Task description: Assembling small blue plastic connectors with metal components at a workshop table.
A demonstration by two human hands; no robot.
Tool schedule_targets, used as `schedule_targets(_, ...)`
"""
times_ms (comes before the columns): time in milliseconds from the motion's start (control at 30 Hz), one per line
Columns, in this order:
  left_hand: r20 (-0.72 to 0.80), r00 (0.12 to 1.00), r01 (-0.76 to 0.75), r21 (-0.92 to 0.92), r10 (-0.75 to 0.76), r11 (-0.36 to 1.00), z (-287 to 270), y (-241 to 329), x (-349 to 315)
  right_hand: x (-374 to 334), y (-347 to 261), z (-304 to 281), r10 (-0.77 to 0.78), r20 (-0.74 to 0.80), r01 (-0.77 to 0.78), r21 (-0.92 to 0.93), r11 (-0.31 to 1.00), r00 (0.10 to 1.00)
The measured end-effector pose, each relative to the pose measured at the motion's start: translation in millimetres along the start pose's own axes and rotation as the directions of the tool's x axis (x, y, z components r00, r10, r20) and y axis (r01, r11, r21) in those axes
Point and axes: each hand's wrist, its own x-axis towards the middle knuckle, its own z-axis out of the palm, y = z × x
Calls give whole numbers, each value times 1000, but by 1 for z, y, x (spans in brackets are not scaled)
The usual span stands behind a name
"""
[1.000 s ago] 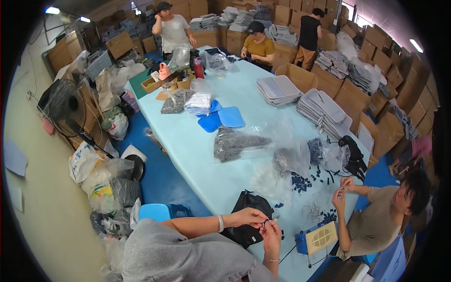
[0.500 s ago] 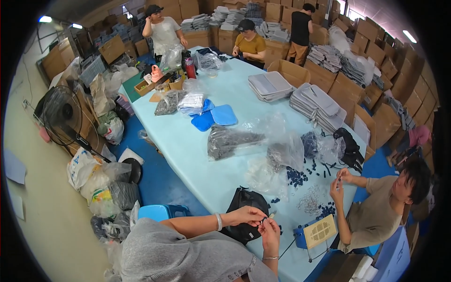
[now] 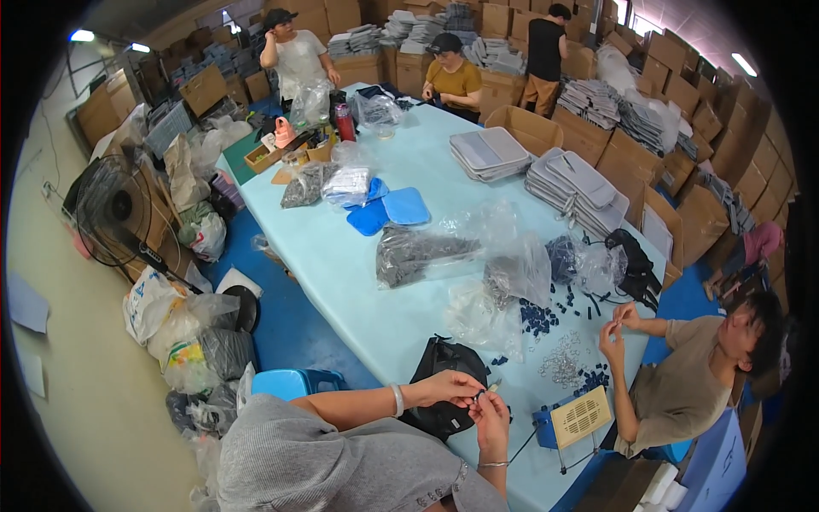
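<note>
One small dark piece (image 3: 479, 396), pinched between left hand (image 3: 444, 390) and right hand (image 3: 490, 427).

Thumb and fingers of each hand are closed on it; its exact form is too small to tell. The fingertip hold presumably suits its size, and the facing hands likely let one steady what the other turns. Behind them in this view, toward 11 o'clock, lies a black bag (image 3: 445, 360). Clear plastic bags (image 3: 480, 320) are at 12 o'clock, dark blue parts (image 3: 537, 318) at 1, pale ring-like fittings (image 3: 561, 362) at 2, loose on the light blue table (image 3: 341, 264), probably for easy picking. Between 3 and 4 o'clock stands a blue appliance with cream perforated panel (image 3: 582, 418). Beyond the fittings, at 2 o'clock, a co-worker's hands (image 3: 616, 331) also meet; their contents are unclear.
</note>
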Motion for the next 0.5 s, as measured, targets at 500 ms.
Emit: schedule_targets(500,-58,998,-28,-13,27,1000,0,2,-8,1,-1,8,12,-8,-12,-9,1000,1000)
